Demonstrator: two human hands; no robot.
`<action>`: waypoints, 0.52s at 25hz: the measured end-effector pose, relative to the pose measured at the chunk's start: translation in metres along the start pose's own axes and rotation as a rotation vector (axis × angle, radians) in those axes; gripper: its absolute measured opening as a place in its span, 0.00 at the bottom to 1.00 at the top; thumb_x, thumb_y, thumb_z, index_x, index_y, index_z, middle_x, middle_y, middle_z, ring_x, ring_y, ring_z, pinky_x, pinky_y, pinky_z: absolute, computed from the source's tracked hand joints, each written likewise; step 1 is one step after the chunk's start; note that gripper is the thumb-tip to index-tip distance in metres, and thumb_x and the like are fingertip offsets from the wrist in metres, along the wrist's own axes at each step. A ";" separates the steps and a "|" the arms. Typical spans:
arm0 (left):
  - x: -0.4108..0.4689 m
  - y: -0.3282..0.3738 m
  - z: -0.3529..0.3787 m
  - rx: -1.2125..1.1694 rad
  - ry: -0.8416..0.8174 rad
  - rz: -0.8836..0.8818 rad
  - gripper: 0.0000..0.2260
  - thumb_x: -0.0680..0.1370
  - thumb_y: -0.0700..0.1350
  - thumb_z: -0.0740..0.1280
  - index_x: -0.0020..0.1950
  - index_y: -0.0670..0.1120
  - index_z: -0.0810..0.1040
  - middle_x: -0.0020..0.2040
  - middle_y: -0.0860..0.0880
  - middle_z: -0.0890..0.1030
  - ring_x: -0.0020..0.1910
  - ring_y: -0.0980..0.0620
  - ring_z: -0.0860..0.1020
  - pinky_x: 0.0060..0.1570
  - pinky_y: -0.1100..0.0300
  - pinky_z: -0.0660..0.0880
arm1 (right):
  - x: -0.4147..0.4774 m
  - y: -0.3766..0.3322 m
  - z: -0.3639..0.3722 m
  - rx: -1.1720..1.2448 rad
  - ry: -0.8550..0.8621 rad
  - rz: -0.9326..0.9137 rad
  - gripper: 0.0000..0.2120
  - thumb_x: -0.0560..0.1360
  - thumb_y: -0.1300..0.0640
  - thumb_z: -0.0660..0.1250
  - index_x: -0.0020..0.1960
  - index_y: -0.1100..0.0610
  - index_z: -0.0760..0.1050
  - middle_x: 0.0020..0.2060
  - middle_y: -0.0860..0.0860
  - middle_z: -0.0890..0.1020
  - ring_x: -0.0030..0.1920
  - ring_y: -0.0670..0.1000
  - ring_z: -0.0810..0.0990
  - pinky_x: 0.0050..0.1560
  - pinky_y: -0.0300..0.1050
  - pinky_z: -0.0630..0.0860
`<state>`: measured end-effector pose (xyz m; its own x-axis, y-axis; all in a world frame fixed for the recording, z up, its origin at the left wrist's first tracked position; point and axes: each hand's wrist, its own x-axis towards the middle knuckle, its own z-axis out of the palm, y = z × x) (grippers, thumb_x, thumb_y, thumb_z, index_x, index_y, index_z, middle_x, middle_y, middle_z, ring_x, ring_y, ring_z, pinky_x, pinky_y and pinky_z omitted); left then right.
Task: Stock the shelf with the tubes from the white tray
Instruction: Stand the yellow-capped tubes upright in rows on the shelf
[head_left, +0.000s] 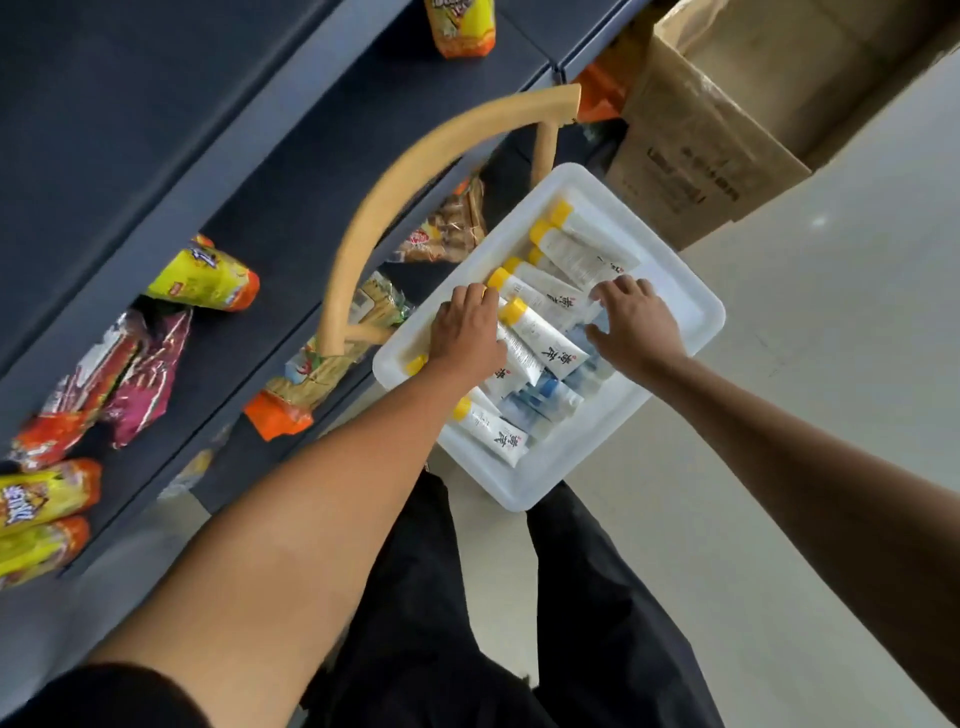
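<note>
Nearest the camera are dark trousers (441, 623), with both bare forearms reaching forward and down over them.

The white tray (524, 496) lies just beyond the knees, above a pale floor (779, 415) and just beside the shelf (291, 218). What carries it cannot be told. It is a rectangular tray of translucent white plastic with rounded corners and a raised rim.

The tubes (545, 338) lie inside the tray, stacked loosely and mostly parallel. Each is a flat-ended white tube with a yellow cap, black brush-style characters near the crimped end and fine print on the body. The caps point toward the shelf. Beneath them lie tubes with blue markings (540, 400), partly covered.

The left hand (467, 332) rests palm down on the pile at the cap end. Its fingers (470, 293) are bent down over the tubes, and whether they close round one cannot be told. The right hand (639, 330) rests on the crimped ends. Its fingers (623, 286) are spread and only slightly bent, the tips touch the tubes, the thumb stands apart, and it grips nothing.

To the left, the dark grey shelf boards carry snack packets (208, 280) in yellow, orange and red, and no tubes show on them. A curved tan handle (395, 176) arches over the shelf edge beside the tray. Beyond the tray stands an open cardboard box (691, 171).
</note>
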<state>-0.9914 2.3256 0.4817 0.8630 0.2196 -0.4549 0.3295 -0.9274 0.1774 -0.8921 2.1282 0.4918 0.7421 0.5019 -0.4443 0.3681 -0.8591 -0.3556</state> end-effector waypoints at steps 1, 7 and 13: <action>0.012 0.000 0.007 0.043 -0.033 0.026 0.24 0.75 0.45 0.70 0.69 0.43 0.69 0.67 0.44 0.73 0.67 0.42 0.70 0.62 0.49 0.69 | 0.007 0.000 0.012 0.009 -0.017 0.010 0.19 0.75 0.55 0.70 0.64 0.59 0.75 0.60 0.57 0.78 0.62 0.61 0.74 0.55 0.53 0.74; 0.041 -0.012 0.031 0.179 -0.128 0.090 0.20 0.74 0.40 0.69 0.66 0.46 0.72 0.66 0.46 0.73 0.67 0.43 0.71 0.63 0.49 0.69 | 0.031 -0.007 0.072 -0.021 -0.155 -0.022 0.20 0.76 0.53 0.70 0.64 0.59 0.73 0.62 0.57 0.77 0.63 0.60 0.73 0.51 0.52 0.73; 0.036 -0.029 0.034 0.283 -0.095 0.233 0.22 0.77 0.46 0.71 0.69 0.47 0.70 0.65 0.46 0.74 0.65 0.43 0.70 0.63 0.50 0.68 | 0.028 -0.001 0.095 -0.023 -0.139 0.004 0.21 0.76 0.52 0.70 0.65 0.59 0.72 0.59 0.58 0.77 0.59 0.61 0.75 0.51 0.53 0.73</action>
<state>-0.9829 2.3497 0.4304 0.8588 -0.0238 -0.5118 -0.0017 -0.9990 0.0436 -0.9245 2.1523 0.4017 0.6594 0.5065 -0.5555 0.3798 -0.8622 -0.3353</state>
